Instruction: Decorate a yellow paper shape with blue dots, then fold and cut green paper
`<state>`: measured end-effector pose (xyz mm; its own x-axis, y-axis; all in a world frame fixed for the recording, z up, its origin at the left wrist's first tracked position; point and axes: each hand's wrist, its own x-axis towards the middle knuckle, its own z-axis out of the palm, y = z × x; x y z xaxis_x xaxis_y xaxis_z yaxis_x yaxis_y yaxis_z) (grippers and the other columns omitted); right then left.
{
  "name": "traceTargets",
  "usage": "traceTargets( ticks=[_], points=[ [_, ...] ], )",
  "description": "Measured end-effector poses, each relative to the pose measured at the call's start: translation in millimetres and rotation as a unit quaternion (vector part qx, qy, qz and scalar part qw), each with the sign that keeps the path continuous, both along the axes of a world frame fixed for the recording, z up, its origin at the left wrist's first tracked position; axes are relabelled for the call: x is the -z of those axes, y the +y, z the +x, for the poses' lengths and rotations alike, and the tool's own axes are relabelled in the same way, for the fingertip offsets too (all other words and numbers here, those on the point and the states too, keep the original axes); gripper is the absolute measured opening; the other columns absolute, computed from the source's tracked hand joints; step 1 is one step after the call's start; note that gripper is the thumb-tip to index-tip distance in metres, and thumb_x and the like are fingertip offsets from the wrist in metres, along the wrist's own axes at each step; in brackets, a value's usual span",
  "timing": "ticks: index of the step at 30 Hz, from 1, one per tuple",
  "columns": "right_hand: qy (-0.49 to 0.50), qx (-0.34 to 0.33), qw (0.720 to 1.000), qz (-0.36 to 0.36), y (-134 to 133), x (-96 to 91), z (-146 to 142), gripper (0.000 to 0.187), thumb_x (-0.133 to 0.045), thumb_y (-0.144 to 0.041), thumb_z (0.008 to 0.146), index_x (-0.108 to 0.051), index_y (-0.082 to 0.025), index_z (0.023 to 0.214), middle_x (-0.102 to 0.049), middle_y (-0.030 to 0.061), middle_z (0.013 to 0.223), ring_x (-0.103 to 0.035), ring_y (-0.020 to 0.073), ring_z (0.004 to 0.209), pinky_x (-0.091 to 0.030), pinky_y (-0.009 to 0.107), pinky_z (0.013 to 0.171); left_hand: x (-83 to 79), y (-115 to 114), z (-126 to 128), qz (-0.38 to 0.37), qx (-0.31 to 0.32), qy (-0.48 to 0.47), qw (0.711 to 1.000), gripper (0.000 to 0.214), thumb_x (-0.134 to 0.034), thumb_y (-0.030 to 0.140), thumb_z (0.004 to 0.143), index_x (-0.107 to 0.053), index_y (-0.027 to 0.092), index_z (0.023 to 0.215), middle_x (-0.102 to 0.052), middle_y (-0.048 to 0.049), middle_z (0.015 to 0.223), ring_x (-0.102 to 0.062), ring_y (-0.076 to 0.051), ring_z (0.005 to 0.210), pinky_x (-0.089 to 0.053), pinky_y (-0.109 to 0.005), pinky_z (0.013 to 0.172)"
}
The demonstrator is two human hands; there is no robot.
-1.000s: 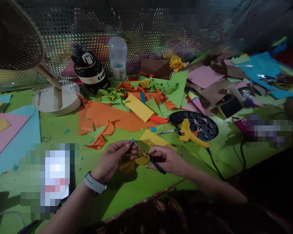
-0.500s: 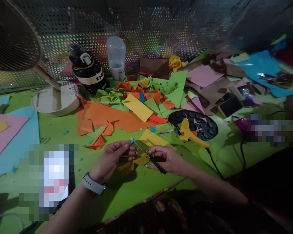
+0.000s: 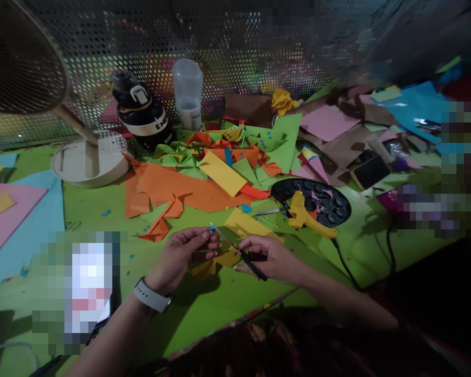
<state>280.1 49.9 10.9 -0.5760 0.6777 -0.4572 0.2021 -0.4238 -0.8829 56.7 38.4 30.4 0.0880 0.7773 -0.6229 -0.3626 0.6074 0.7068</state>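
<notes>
Between the thumb and fingertips of my left hand (image 3: 190, 245) is a tiny piece of blue paper (image 3: 211, 228), mostly covered by the fingers. My right hand (image 3: 265, 255) grips small scissors (image 3: 255, 268) with black handles, the fingers around the handles. The thin blades point up and left, their tips touching or very near the blue piece. Below both hands lie folded yellow paper scraps (image 3: 227, 257) on the green table (image 3: 204, 324). Just beyond the hands is a flat yellow paper piece (image 3: 245, 222).
A yellow glue gun (image 3: 304, 214) rests on a black palette (image 3: 329, 207), its cord trailing right. Orange paper (image 3: 180, 186), green scraps, a black bottle (image 3: 143, 118) and a clear bottle (image 3: 187, 94) stand behind. On the left are a fan (image 3: 90, 162) and a phone (image 3: 88, 283).
Both hands keep nearly the same pose, with the scissor tips still at the blue piece. The view has shifted very slightly.
</notes>
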Motion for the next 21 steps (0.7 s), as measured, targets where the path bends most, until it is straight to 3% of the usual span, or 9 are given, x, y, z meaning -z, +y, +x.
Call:
traceTargets(
  ticks=[6, 13, 21],
  points=[
    [-0.003, -0.001, 1.0, 0.015, -0.3, 2.8, 2.8, 0.044, -0.081, -0.048, 0.067, -0.056, -0.021, 0.092, -0.045, -0.0081, 0.059, -0.037, 0.0079, 0.052, -0.03, 0.021, 0.048, 0.8, -0.6, -1.8, 0.009, -0.011, -0.013, 1.0, 0.026, -0.082, 0.029, 0.071, -0.076, 0.012, 0.089, -0.076, -0.0092, 0.086, -0.07, -0.015, 0.073, -0.059, -0.023, 0.064],
    [-0.016, -0.029, 0.998, 0.045, -0.8, -0.8, 4.4, 0.041, -0.082, -0.036, 0.069, -0.057, -0.02, 0.097, -0.056, -0.0045, 0.072, -0.045, 0.0091, 0.062, -0.034, 0.021, 0.054, 1.7, -1.3, -3.3, 0.021, -0.014, -0.014, 1.0, 0.022, -0.079, 0.027, 0.075, -0.076, 0.013, 0.092, -0.076, -0.0094, 0.089, -0.07, -0.014, 0.073, -0.058, -0.022, 0.063],
    [-0.01, -0.025, 0.999, 0.045, -2.0, 1.6, 3.3, 0.04, -0.081, -0.034, 0.07, -0.057, -0.019, 0.098, -0.058, -0.0033, 0.075, -0.047, 0.0095, 0.065, -0.035, 0.02, 0.056, 1.1, -2.6, -3.9, 0.03, -0.016, -0.012, 0.999, 0.026, -0.083, 0.032, 0.071, -0.076, 0.014, 0.089, -0.076, -0.008, 0.086, -0.068, -0.013, 0.07, -0.057, -0.021, 0.061]
  ],
)
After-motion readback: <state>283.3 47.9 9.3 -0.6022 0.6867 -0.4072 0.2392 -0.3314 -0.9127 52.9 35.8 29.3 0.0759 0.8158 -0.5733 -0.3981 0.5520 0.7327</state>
